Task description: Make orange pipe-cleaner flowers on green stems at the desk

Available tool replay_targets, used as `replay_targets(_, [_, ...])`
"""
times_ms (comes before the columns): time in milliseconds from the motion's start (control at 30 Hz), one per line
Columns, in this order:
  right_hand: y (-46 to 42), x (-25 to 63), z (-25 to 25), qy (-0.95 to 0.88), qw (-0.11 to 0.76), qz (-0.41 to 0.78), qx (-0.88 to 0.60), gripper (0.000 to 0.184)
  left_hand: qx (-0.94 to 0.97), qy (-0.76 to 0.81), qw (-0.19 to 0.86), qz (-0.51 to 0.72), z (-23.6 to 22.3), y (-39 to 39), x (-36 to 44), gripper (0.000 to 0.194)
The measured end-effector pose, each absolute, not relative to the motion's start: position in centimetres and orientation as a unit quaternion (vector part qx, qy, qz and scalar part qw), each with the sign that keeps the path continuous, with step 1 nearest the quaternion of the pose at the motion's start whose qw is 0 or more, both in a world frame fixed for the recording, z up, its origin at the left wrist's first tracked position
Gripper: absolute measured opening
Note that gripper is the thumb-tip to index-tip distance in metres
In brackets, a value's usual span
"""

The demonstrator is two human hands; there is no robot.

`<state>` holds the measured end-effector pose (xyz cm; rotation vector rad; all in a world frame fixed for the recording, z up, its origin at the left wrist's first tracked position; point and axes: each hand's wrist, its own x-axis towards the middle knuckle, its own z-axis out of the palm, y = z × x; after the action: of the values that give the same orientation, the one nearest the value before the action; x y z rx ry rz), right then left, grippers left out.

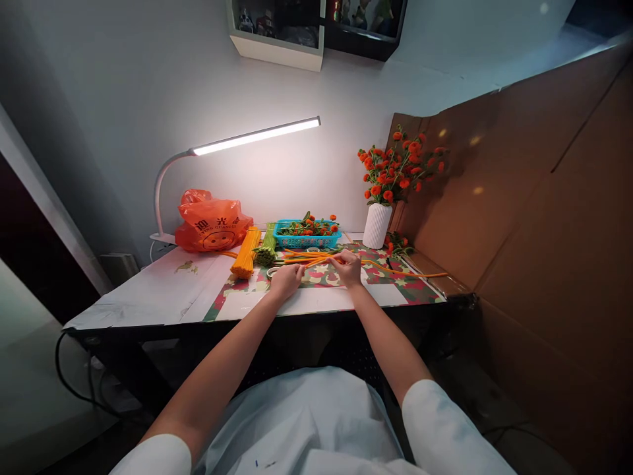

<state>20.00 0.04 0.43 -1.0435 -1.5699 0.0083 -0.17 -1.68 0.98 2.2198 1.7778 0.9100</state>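
My left hand and my right hand rest on the patterned mat on the desk, fingers curled. Both pinch thin orange pipe cleaners that lie across the mat between them; one long orange strand runs off to the right. A bundle of orange stems and a bundle of green stems lie just behind my left hand.
A blue basket of small orange flowers, a white vase with orange blooms, an orange plastic bag and a lit desk lamp stand at the back. Brown cardboard walls the right side.
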Motion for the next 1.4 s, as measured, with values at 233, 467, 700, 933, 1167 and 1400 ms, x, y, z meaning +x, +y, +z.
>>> replay_targets(233, [0.1, 19.1, -0.2, -0.733, 0.508, 0.256, -0.373, 0.039, 0.575, 0.527, 0.304, 0.546, 0.8, -0.2, -1.0, 0.035])
replay_targets(467, [0.6, 19.2, -0.5, -0.688, 0.492, 0.334, -0.417, 0.040, 0.626, 0.264, 0.613, 0.403, 1.3, -1.8, -1.2, 0.042])
replay_targets(700, [1.2, 19.9, -0.3, -0.659, 0.582, 0.208, -0.428, 0.042, 0.710, 0.362, 0.502, 0.336, 1.0, -3.2, -1.6, 0.046])
replay_targets(933, [2.0, 20.4, -0.6, -0.662, 0.610, 0.110, -0.421, 0.048, 0.794, 0.389, 0.325, 0.336, 1.0, -1.7, -2.0, 0.046])
replay_targets(1167, [2.1, 20.5, -0.7, -0.671, 0.607, 0.072, -0.420, 0.051, 0.799, 0.395, 0.320, 0.321, 1.1, -1.7, -2.1, 0.049])
replay_targets(1400, [2.2, 20.6, -0.7, -0.679, 0.584, 0.055, -0.442, 0.049, 0.791, 0.394, 0.329, 0.333, 1.4, -2.1, -2.0, 0.049])
